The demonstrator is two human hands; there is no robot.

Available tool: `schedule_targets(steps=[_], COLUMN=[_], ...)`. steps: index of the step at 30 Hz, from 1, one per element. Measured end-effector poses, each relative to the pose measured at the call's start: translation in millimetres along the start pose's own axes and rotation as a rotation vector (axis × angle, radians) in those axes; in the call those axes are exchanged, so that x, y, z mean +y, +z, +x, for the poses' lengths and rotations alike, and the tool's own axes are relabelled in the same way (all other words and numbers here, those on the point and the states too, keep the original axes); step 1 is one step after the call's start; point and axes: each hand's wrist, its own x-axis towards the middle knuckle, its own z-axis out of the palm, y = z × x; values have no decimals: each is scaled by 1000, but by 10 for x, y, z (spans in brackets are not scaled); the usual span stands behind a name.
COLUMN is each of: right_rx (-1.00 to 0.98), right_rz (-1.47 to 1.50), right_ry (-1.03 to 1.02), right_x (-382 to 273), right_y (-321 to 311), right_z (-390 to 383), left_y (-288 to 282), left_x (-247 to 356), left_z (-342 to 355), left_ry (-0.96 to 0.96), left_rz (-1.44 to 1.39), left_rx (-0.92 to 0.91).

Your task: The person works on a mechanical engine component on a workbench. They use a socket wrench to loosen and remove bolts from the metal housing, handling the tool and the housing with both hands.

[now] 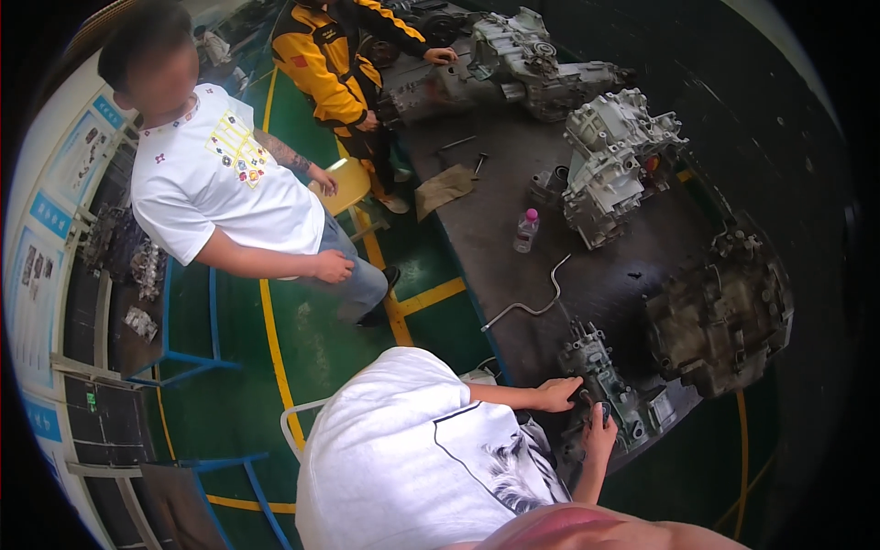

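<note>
My left hand (555, 394) has its fingers curled at the near end of a green-grey metal valve housing (591, 357) on the dark workbench; what they grip is too small to make out. Just to its right, my right hand (598, 440) is raised upright at the housing with thumb and fingers closed round a small dark object (602, 412). A grimy transmission casing (720, 321) lies to the right of the housing, and a bent metal pipe (550, 298) lies above it.
On the workbench (486, 238) are a pink-capped bottle (525, 231), brown paper (445, 191) and silver gearboxes (614, 160). A person in a white T-shirt (234, 192) stands left; another in yellow-black workwear (325, 69) stands at the far end. A yellow stool (344, 183) is beside them.
</note>
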Motion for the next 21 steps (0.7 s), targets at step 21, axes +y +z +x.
schedule_targets(steps=[21], right_rx=[133], right_rz=[136], right_ry=[111], right_x=[-223], right_y=[-123], right_z=[-10], left_y=[-135], left_x=[4], left_z=[216], left_ry=[225], left_rz=[140], left_rx=[-2])
